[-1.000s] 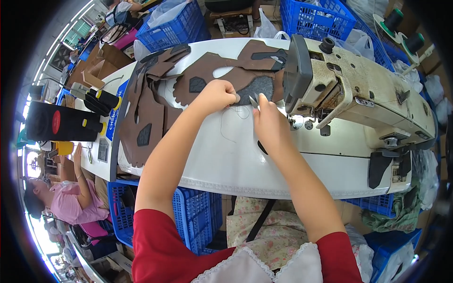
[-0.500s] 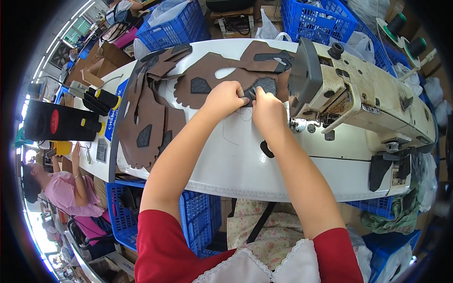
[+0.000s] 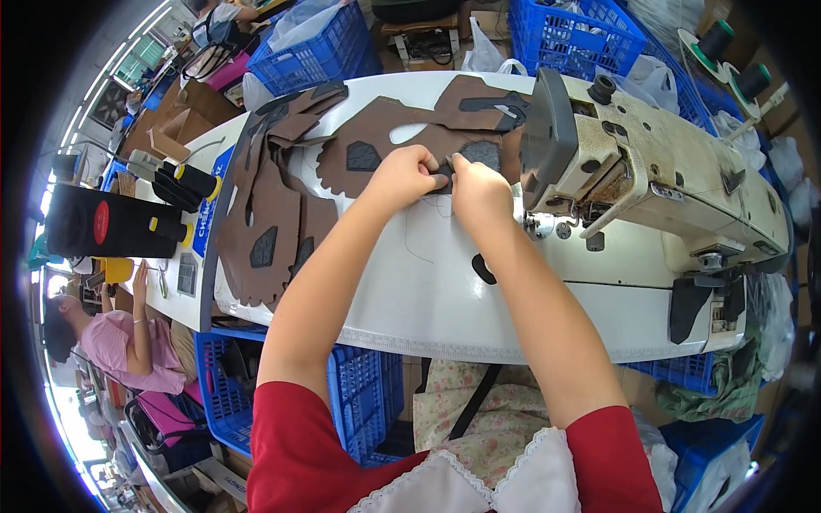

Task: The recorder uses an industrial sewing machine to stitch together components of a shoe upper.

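Where the two hands almost meet, the grip is close and small. The left hand (image 3: 402,178) has its thumb and fingers drawn together, apparently pinching the near edge of the grey patch (image 3: 481,154) on the brown piece (image 3: 376,128). The right hand (image 3: 481,195) sits just beside it, fingertips closed around a small dark tool (image 3: 447,164); its point is too hidden to make out. The brown piece lies flat on the white table (image 3: 393,299), spreading beyond the grip and to its left, while the grey patch shows just to the right of the grip, partly behind the right fingers. A thin dark thread (image 3: 408,235) trails from below the grip toward the body.

What could go wrong, as I judge it, comes mostly from that closeness. If the tool is sharp, a slip would carry it into the left thumb or nick the patch, since both are so near its tip. If the left pinch loosens, the edge could sag and the tool miss its spot. The thread, lying loose, might catch under a wrist and tug at the stitching. Should the piece be dragged rightward, it could snag on the sewing machine (image 3: 658,171), whose head stands just to the right of the grip.
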Demonstrator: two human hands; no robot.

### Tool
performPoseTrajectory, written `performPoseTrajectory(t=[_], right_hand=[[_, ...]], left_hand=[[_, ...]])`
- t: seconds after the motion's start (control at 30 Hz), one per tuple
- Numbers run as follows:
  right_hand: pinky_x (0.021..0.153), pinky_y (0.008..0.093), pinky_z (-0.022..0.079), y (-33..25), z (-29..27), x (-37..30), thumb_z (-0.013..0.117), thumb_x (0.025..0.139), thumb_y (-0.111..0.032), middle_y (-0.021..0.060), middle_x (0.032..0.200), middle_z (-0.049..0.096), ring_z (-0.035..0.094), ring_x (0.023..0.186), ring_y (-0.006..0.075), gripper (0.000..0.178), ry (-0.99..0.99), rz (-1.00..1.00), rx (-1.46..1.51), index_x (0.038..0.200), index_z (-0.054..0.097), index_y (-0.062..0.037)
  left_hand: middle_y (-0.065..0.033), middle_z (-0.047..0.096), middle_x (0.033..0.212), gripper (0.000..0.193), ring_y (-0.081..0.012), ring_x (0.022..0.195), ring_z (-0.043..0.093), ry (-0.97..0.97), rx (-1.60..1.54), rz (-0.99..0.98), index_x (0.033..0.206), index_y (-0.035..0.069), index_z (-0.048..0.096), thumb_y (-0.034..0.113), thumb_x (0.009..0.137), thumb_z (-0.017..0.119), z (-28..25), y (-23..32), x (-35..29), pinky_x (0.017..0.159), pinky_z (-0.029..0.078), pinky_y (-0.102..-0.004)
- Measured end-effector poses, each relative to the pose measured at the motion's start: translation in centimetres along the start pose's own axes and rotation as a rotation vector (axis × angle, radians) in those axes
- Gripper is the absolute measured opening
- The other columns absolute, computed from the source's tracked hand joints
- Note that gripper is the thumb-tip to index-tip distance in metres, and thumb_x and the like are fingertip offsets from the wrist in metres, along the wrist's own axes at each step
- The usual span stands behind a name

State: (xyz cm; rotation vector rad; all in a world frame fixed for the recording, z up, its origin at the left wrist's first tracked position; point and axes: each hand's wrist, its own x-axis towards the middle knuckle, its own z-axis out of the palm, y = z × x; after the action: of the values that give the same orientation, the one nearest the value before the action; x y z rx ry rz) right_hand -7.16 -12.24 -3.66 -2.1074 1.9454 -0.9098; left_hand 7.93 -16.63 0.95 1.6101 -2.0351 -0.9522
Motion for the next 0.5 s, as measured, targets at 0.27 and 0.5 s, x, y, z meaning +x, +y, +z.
performPoseTrajectory(t=[0.27, 0.5], right_hand=[[0.075, 0.0484, 0.055, -1.1, -3.7, -5.9, 0.058, 0.098, -0.02, 0.0184, 0.097, 0.068, 0.068, 0.091, 0.0388, 0.035, -0.033, 0.098, 0.197, 0.13, 0.053, -0.007], [0.074, 0.0425, 0.053, 0.6, -10.7, -13.7, 0.063, 0.095, -0.019, 0.0151, 0.095, 0.066, 0.066, 0.084, 0.0321, 0.047, -0.257, 0.16, 0.382, 0.139, 0.05, -0.0083]], left_hand=[[-0.008, 0.065, 0.073, 0.022, -0.0225, 0.067, 0.061, 0.101, 0.191, 0.005, 0.09, 0.003, 0.069, 0.022, 0.081, 0.076, 1.3, -0.2, 0.0, 0.064, 0.048, -0.0358], [-0.0164, 0.062, 0.126, 0.028, -0.0347, 0.119, 0.056, 0.207, 0.496, 0.528, 0.111, 0.003, 0.068, 0.022, 0.09, 0.068, 2.6, -1.9, -6.5, 0.1, 0.046, -0.0426]])
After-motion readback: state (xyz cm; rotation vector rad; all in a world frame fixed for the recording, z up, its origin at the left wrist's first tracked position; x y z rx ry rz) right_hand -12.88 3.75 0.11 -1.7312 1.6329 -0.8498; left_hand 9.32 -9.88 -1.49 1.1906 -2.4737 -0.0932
